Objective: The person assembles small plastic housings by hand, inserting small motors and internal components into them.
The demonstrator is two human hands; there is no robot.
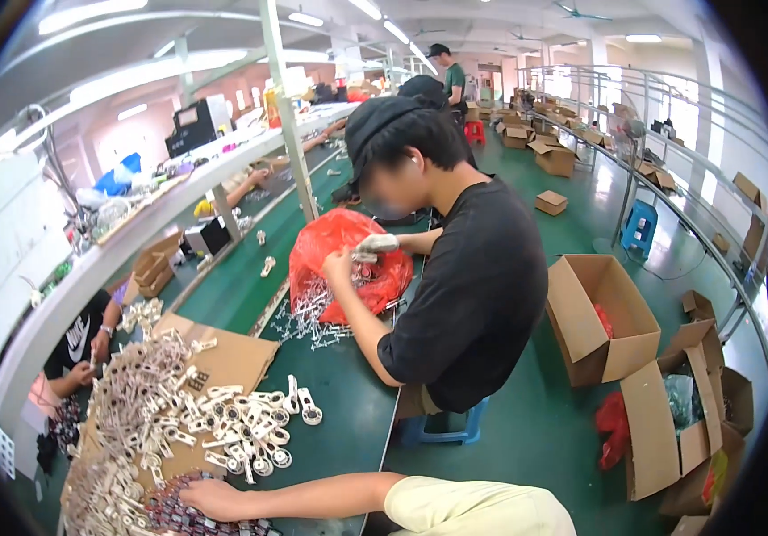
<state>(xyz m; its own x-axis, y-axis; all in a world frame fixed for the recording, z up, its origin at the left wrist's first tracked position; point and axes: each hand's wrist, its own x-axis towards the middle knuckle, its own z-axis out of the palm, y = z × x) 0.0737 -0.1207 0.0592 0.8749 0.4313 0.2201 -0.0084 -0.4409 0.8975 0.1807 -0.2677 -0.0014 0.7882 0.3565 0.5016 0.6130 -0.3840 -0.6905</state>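
Observation:
My right hand [212, 498] reaches in from the lower right, its forearm bare below a pale yellow sleeve. It rests palm down on a heap of small dark parts with reddish bits [162, 502]. The fingers look bent and together, their tips sunk among the parts, so whatever they grip is hidden. Just beyond the hand spreads a pile of white plastic pieces with round ends [250, 424], several with dark centres. More off-white pieces [138, 389] are heaped to the left on a flattened cardboard sheet [254, 364]. My left hand is out of view.
Beyond the piles, a person in black handles parts at a red plastic bag [313, 241] beside scattered metal pieces [313, 326]. A green conveyor belt [246, 277] runs along the left under a white shelf [147, 210]. Open cardboard boxes [571, 353] stand on the floor at right.

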